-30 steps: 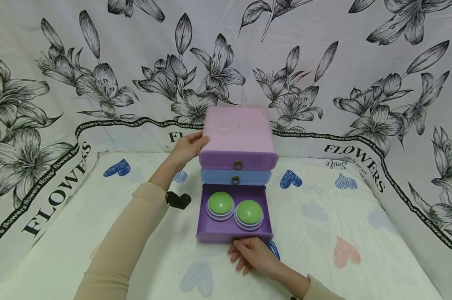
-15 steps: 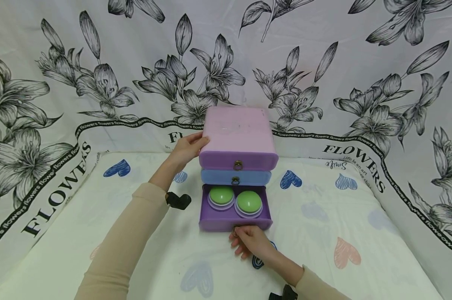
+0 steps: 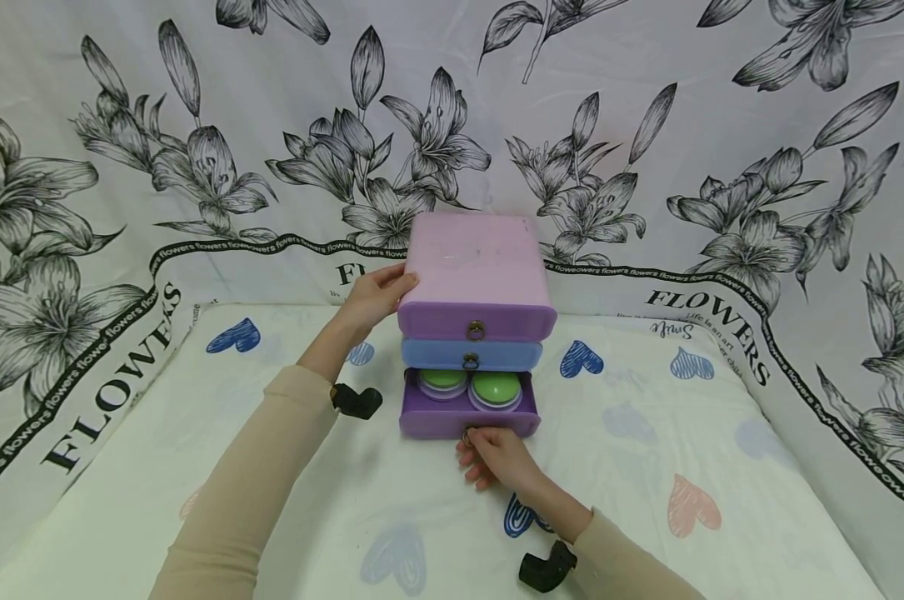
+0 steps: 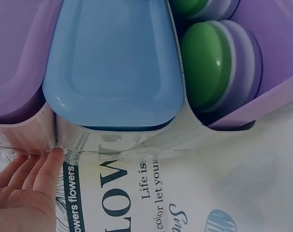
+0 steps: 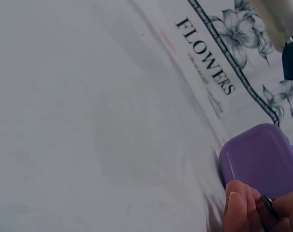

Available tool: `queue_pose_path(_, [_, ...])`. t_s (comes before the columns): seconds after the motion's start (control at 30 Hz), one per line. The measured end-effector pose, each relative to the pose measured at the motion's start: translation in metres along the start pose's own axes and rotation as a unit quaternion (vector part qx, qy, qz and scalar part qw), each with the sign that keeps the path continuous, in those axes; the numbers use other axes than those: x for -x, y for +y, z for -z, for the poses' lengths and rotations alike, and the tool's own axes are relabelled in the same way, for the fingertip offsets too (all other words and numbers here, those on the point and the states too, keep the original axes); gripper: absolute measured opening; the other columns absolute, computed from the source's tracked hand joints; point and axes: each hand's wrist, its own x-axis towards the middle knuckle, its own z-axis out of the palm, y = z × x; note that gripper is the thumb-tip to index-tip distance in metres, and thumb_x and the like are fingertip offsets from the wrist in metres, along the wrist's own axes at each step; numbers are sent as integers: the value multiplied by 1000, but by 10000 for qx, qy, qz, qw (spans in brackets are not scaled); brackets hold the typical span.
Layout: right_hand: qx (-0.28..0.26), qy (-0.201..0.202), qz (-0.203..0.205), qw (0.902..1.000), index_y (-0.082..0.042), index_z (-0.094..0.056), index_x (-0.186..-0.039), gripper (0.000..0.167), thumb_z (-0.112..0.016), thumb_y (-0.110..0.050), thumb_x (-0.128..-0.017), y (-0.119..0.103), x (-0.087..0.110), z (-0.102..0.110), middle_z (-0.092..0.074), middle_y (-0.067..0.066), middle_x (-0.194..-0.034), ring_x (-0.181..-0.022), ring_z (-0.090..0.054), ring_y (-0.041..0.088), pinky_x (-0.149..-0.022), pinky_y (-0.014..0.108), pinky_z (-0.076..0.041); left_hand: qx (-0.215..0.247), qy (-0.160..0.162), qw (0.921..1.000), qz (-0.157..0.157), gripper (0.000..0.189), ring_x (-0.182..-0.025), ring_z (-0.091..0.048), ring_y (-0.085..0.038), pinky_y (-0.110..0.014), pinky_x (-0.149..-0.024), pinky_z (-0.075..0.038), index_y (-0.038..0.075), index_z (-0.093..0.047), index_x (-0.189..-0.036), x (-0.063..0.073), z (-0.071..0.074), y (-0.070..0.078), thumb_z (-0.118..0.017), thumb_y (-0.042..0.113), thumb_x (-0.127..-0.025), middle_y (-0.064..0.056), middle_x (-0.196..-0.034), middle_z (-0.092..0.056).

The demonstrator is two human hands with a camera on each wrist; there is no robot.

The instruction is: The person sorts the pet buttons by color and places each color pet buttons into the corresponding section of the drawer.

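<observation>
A small chest with a pink top (image 3: 477, 254) has three stacked drawers: purple, blue (image 3: 429, 353) and purple. The bottom drawer (image 3: 429, 425) is partly out. In it sit two round things with green domes (image 3: 496, 387) and pale lilac rims, partly under the blue drawer. My left hand (image 3: 380, 296) steadies the chest's left side, the thumb at the top edge; in the left wrist view straight fingers (image 4: 47, 176) touch that side. My right hand (image 3: 504, 458) pinches the bottom drawer's ring pull (image 5: 270, 207) between thumb and fingers.
The chest stands on a white cloth (image 3: 609, 517) printed with hearts, in front of a flower-printed backdrop (image 3: 609, 50). Black wrist mounts show beside the left (image 3: 357, 401) and right (image 3: 547, 567) sleeves. The two upper drawers are closed, each with its own ring pull.
The right hand has pushed the bottom drawer inward, away from me, and the green-domed things have slid farther under the blue drawer. The left hand has stayed in place.
</observation>
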Motion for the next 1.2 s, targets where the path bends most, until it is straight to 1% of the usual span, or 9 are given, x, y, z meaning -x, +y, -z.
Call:
queue_pose_path(0.17, [-85, 113, 57, 9999, 3, -64, -94, 39, -42, -29, -99, 0, -10, 0, -64, 4, -74, -54, -59, 10, -47, 27, -53, 19, -12, 10000, -11, 62, -117, -52, -19, -34, -98, -44, 14, -36, -142, 0, 0, 0, -58, 38, -89, -6, -135, -48])
queue_pose_path(0.5, [-72, 304, 188, 9993, 4, -64, -95, 39, -42, -28, -99, -1, -26, 3, -64, 5, -74, -54, -59, 10, -47, 26, -53, 25, -15, 10000, -39, 63, -117, -52, -20, -35, -99, -43, 14, -36, -143, 0, 0, 0, -59, 39, -89, -7, -136, -47])
queue_pose_path(0.63, [-62, 374, 242, 9990, 7, -63, -96, 39, -41, -24, -100, -11, -26, 3, -65, 12, -76, -54, -59, 11, -48, 29, -53, 58, -18, 10000, -21, 63, -116, -53, -20, -34, -98, -44, 14, -36, -142, -1, 0, 0, -59, 38, -89, -6, -135, -48])
queue_pose_path(0.73, [-65, 458, 209, 9987, 7, -63, -95, 39, -40, -24, -100, -12, -30, 2, -64, 12, -76, -53, -59, 12, -47, 29, -53, 50, -24, 10000, 9, 64, -116, -53, -19, -34, -98, -44, 14, -36, -143, -2, 0, 0, -59, 39, -89, -6, -135, -48])
queue_pose_path(0.87, [-64, 562, 158, 9983, 4, -64, -93, 39, -41, -26, -100, -7, -41, 4, -63, 5, -73, -53, -59, 11, -47, 27, -53, 25, -18, 10000, 18, 63, -117, -52, -19, -35, -98, -44, 14, -36, -142, -1, 0, 1, -59, 39, -89, -5, -135, -48])
queue_pose_path(1.03, [10, 661, 104, 9978, 3, -64, -92, 39, -40, -26, -100, -10, -48, 5, -64, 4, -71, -52, -60, 11, -47, 28, -53, -6, -50, 10000, 2, 63, -119, -50, -19, -35, -99, -43, 15, -36, -143, 0, 0, 2, -58, 39, -90, -6, -138, -45])
queue_pose_path(1.2, [4, 743, 6, 9972, 2, -64, -92, 38, -39, -26, -100, -11, -54, 7, -64, 4, -73, -53, -61, 11, -47, 28, -53, 25, -60, 10000, 24, 62, -119, -50, -19, -35, -99, -43, 14, -36, -142, 0, 0, 1, -58, 38, -90, -5, -138, -45])
